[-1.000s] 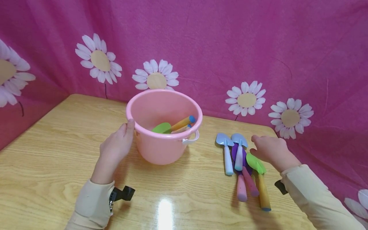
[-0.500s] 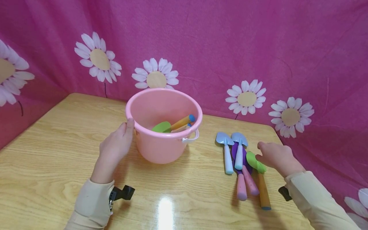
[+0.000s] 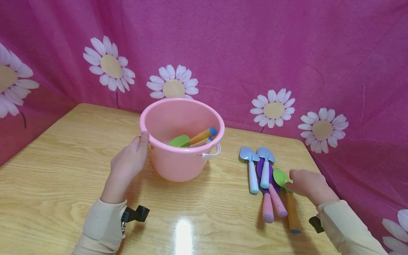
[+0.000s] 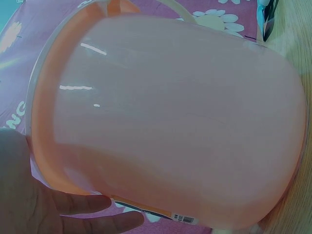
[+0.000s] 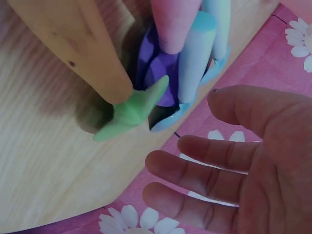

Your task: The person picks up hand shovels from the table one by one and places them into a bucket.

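A pink bucket (image 3: 178, 163) stands on the wooden table, its white handle at the right side. My left hand (image 3: 129, 159) grips the rim's left side, thumb at the rim; in the left wrist view its fingers (image 4: 97, 224) lie along the outside wall. At the right, my right hand (image 3: 309, 186) hovers by the green toy trowel (image 3: 282, 179) with an orange handle. The right wrist view shows that hand's fingers (image 5: 209, 180) spread and apart from the trowel (image 5: 131, 114), with nothing in them.
Two light-blue trowels (image 3: 253, 173) and purple trowels with pink handles (image 3: 268, 209) lie overlapping left of the green one. Inside the bucket are a green blade (image 3: 180, 141) and orange handles (image 3: 202, 135). A magenta flowered cloth (image 3: 223, 53) hangs behind the table.
My right hand has moved down and slightly right, from beside the blue trowels to the green trowel. My left hand and the bucket have stayed in place.
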`<state>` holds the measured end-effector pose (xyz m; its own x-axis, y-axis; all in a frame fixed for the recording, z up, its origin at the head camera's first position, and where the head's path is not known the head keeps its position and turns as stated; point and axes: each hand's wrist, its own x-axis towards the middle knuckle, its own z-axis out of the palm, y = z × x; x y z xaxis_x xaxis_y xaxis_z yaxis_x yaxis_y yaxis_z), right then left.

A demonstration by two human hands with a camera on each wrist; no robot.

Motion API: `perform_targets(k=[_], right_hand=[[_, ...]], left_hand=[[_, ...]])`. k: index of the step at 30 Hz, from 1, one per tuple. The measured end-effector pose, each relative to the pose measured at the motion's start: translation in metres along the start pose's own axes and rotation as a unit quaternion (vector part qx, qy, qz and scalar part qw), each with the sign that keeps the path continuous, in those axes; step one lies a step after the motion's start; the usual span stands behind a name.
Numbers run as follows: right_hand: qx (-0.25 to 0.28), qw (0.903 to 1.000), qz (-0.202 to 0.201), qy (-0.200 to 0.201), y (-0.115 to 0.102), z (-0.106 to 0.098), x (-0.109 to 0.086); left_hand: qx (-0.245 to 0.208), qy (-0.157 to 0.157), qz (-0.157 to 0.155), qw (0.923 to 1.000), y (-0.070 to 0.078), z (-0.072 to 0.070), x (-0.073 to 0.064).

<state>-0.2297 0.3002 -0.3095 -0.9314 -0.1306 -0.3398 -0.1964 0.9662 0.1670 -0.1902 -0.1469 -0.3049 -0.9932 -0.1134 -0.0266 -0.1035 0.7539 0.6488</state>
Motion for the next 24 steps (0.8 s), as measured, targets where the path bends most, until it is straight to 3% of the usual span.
perform_targets(k=[5, 24], right_hand=[[0.007, 0.9996, 0.017, -0.022, -0.001, 0.007, -0.002], [0.072, 0.9953, 0.057, -0.032, -0.005, 0.042, -0.012]], left_hand=[[0.000, 0.000, -0.002, 1.0000, 0.000, 0.000, 0.000], [0.004, 0.003, -0.002, 1.0000, -0.001, 0.000, 0.000]])
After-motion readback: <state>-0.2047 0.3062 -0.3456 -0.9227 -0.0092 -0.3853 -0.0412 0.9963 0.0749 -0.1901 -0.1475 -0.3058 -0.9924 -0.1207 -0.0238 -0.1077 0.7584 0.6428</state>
